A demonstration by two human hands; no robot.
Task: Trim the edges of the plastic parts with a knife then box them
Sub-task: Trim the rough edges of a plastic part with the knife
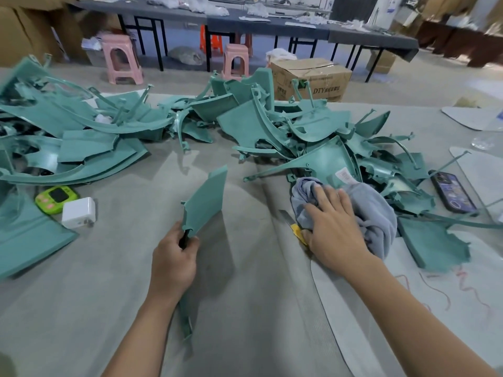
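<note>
On the grey table (245, 308), teal plastic parts (81, 131) lie heaped left and right.
Left hand (174, 257) grips one flat part (205, 202) upright at centre; right hand (334, 227) lies flat, fingers spread, on a grey cloth (378, 210), knife (292, 224) just beside its thumb.

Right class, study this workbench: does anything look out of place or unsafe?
Yes: the knife lies partly hidden under the right hand and grey cloth, its bare blade sticking out beside them.

Left hand (174, 257) grips a plastic part (206, 202); right hand (334, 227) lies flat, fingers spread, both forearms outstretched.
</note>
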